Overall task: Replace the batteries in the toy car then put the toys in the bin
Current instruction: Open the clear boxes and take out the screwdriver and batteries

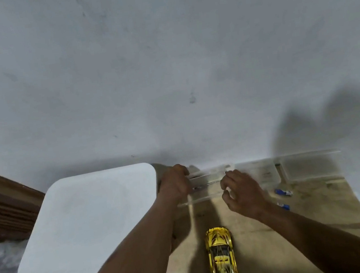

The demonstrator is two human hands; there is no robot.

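Observation:
A shiny gold toy car point(222, 261) lies on the tan table top point(316, 216), nose pointing away from me. Beyond it stands a clear plastic bin point(208, 185), blurred in the frame. My left hand point(174, 184) grips the bin's left edge. My right hand point(242, 191) hovers at the bin's right side with fingers loosely curled; whether it touches the bin is unclear. Two small blue-and-white batteries point(283, 192) point(284, 206) lie on the table to the right of my right hand.
A large white square lid or tray point(89, 224) sits at the left, beside the table. More clear plastic containers point(311, 166) stand at the table's far right, against the grey wall. Dark wooden boards point(2, 209) are at far left. The floor is speckled grey.

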